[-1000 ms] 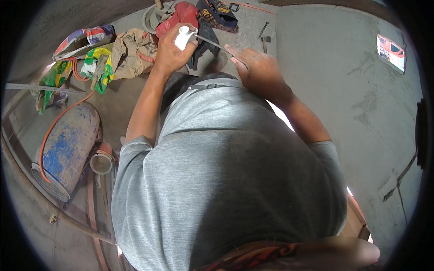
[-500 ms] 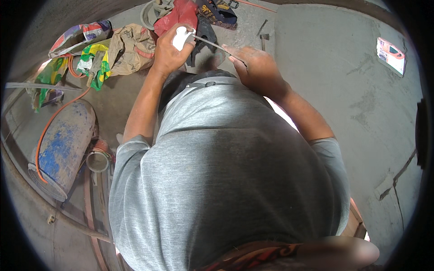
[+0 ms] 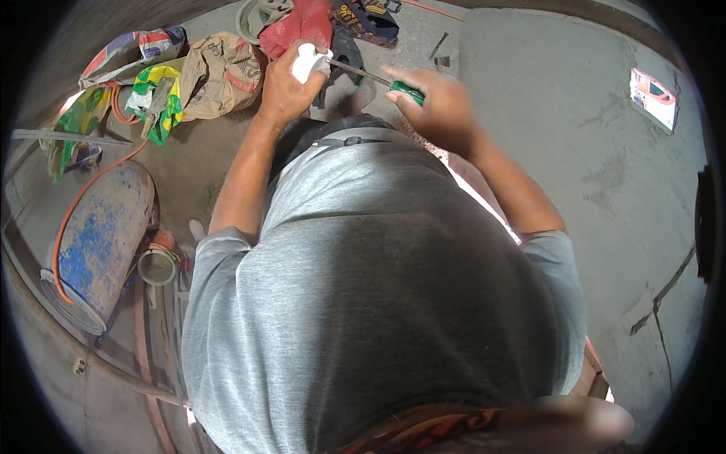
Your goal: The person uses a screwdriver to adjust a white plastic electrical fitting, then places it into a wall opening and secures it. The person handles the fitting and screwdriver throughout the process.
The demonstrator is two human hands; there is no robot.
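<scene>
My left hand (image 3: 283,92) is closed around a small white piece, plastic by its look (image 3: 308,63), with rounded lobes; its exact kind does not show. From the right, a screwdriver (image 3: 407,92) with a green handle and a long thin metal shaft reaches to this piece, its tip at the side facing my right hand. The handle lies between the thumb and fingers of my right hand (image 3: 442,110), which is somewhat smeared by motion. Both hands are out in front of my waist, and the grey shirt (image 3: 408,303) fills the middle of the view.
On the left lie crumpled sacks (image 3: 227,76), a blue-stained drum (image 3: 106,242) with an orange hose (image 3: 76,208), and a small bucket (image 3: 159,266). A red bag (image 3: 299,32) lies beyond my hands. At far right, a white-and-pink packet (image 3: 653,100) rests on the grey surface near a crack.
My right hand's fingers have shifted on the screwdriver, and the green handle, hidden before, now shows. The white piece has tilted slightly in my left hand.
</scene>
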